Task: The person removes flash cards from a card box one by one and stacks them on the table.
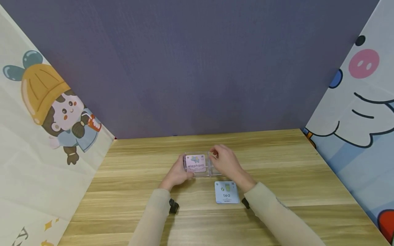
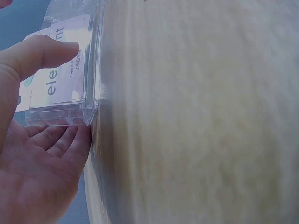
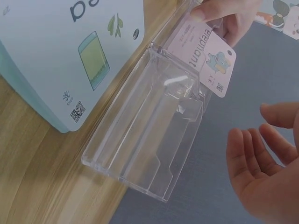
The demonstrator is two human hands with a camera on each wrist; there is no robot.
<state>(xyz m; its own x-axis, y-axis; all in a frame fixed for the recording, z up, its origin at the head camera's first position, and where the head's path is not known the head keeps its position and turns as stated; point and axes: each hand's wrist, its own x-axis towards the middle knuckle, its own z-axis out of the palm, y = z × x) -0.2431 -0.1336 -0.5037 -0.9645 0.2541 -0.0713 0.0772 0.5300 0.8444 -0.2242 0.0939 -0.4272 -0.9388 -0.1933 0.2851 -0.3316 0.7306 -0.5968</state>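
A clear plastic card box (image 1: 202, 174) lies unfolded on the table, its two halves side by side. A pink elephant card (image 1: 196, 163) sits in the left half, and in the right wrist view one end sticks up out of it. My left hand (image 1: 178, 173) grips this half, thumb over the card's front and fingers along the outside in the left wrist view. The bare right half (image 3: 145, 121) extends toward my right hand (image 3: 268, 156), which holds nothing. Its fingers are loosely bent, apart from the plastic.
A thick stack of light blue cards (image 1: 226, 192) with a tea card on top lies in front of the box's right half. Wood-grain tabletop (image 1: 129, 177) surrounds everything. A dark blue-grey panel (image 1: 197, 75) rises at the back, with cartoon-printed sheets on both sides.
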